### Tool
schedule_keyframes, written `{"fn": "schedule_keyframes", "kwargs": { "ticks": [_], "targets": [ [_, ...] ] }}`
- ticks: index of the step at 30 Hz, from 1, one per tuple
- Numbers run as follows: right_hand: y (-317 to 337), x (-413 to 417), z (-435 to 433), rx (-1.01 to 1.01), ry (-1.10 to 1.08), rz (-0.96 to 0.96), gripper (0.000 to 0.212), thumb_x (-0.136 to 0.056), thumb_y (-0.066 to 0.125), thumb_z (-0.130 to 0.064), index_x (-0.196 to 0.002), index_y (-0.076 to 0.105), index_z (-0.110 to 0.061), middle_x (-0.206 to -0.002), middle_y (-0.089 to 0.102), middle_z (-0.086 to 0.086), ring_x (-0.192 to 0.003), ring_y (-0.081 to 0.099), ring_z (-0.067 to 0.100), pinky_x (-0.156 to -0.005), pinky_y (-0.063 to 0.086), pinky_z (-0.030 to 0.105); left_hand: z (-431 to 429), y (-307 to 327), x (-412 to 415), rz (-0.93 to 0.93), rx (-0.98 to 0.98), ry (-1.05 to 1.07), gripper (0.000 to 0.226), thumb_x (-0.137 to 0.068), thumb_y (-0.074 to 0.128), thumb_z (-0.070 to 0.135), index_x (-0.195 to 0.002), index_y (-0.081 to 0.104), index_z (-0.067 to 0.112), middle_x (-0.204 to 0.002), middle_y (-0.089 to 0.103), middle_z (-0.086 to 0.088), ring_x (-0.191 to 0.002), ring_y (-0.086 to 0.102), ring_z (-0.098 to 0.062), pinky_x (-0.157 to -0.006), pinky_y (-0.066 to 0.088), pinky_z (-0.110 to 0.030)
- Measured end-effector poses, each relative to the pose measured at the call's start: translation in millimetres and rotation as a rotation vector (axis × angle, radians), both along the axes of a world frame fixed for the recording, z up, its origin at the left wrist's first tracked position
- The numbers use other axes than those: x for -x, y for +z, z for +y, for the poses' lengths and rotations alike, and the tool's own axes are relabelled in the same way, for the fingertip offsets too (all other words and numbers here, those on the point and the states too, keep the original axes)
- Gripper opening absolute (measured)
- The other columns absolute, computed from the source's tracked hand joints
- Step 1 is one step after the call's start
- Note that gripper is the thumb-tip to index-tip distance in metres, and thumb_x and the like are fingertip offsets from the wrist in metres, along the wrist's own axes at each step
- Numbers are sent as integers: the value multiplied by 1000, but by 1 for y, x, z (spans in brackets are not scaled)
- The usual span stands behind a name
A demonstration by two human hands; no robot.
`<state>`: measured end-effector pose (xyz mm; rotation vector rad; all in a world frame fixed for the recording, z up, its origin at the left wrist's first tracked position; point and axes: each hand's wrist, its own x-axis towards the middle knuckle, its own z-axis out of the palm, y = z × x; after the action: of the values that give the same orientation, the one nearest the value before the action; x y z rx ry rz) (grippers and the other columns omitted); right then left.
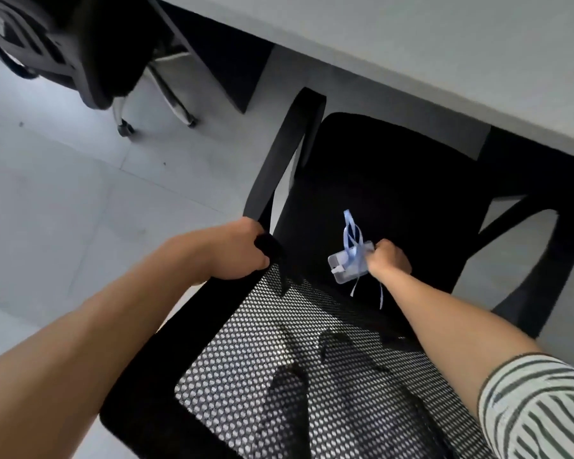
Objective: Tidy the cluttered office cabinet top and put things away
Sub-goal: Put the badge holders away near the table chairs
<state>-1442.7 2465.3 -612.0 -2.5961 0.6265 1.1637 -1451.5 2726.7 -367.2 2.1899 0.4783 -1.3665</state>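
Left hand: fingers curling round the top corner of the chair back, gripping it.
Badge: clear, trailing blue ribbon, hanging just over the chair's black seat.
Right hand: fingers curling round the badge's edge, holding it.
Counter: grey, overhanging the seat's far end.

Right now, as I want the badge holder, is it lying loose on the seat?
No, the right hand grips the badge holder and its lanyard.

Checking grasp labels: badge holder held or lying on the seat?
Held. Right hand grips the badge holder over the chair seat, blue lanyard trailing; seat contact cannot tell.
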Motion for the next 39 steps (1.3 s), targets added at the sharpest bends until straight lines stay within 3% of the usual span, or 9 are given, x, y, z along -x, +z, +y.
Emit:
{"fn": "schedule_keyframes", "kwargs": {
  "ticks": [4, 9, 17, 22, 24, 26, 31, 34, 39],
  "targets": [
    [-18, -3, 8, 22, -25, 12, 42, -89, 61, -49, -114, 57, -16, -107, 66, 8, -95, 66, 30, -70, 50, 33, 3, -7, 3, -18, -16, -12, 46, -95, 54, 20, -139, 45, 15, -123, 57, -2, -107, 56, -19, -86, 41, -25],
    [9, -7, 13, -233, -194, -38, 13, -84, 70, -35, -87, 65, -23, -88, 68, 0, -79, 66, 21, -73, 57, 34, 4, -11, 6, -17, -21, -23, 48, -93, 56, 22, -139, 46, 11, -132, 55, -7, -115, 55, -24, -96, 44, -31],
    [175, -22, 2, -326, 40, -395, 12, -82, 73, -30, -80, 62, -27, -81, 66, -11, -78, 63, 14, -71, 53, 34, -2, 43, 23, -148, -32, -80, 37, -97, 53, 19, -130, 54, 3, -124, 60, -14, -113, 56, -30, -93, 43, -31],
    [292, -12, -8, -492, -76, -563, 10, -84, 71, -20, -86, 62, -22, -89, 67, -4, -83, 63, 15, -74, 51, 33, 7, 88, 52, -281, -61, 1, 30, -92, 55, 20, -120, 64, 11, -114, 65, -12, -106, 61, -30, -90, 48, -32],
    [324, -3, -5, -640, -249, -543, 16, -83, 73, -9, -94, 62, -14, -93, 68, 4, -81, 63, 17, -69, 50, 29, 13, 95, 61, -319, -53, 74, 16, -89, 55, 19, -93, 69, 12, -92, 67, -10, -89, 63, -29, -76, 49, -30],
    [360, 14, 0, -804, -416, -485, 24, -84, 70, -1, -104, 61, -10, -102, 69, 12, -83, 66, 19, -66, 53, 30, 15, 112, 72, -353, -14, 166, 22, -89, 54, 22, -73, 62, 10, -72, 58, -8, -70, 55, -25, -62, 40, -29],
    [423, 62, 30, -1015, -634, -349, 30, -87, 63, 6, -113, 61, -9, -108, 65, 11, -83, 66, 20, -58, 54, 26, 14, 148, 108, -410, 244, 413, 51, -101, 41, 41, -79, 75, 9, -89, 73, -8, -86, 64, -22, -84, 47, -32],
    [437, 99, 53, -1082, -698, -272, 26, -86, 63, 8, -106, 61, -9, -103, 66, 13, -81, 68, 22, -58, 55, 28, 22, 163, 120, -342, 395, 642, 62, -101, 34, 51, -80, 75, 9, -88, 73, -4, -88, 63, -18, -75, 45, -31],
    [434, 149, 74, -1103, -734, -168, 29, -83, 63, 14, -104, 57, -6, -102, 67, 19, -82, 69, 28, -59, 57, 32, 26, 162, 127, -235, 468, 817, 37, -93, 57, 43, -91, 73, 10, -91, 71, -4, -89, 64, -17, -77, 48, -31]
  ]
}}
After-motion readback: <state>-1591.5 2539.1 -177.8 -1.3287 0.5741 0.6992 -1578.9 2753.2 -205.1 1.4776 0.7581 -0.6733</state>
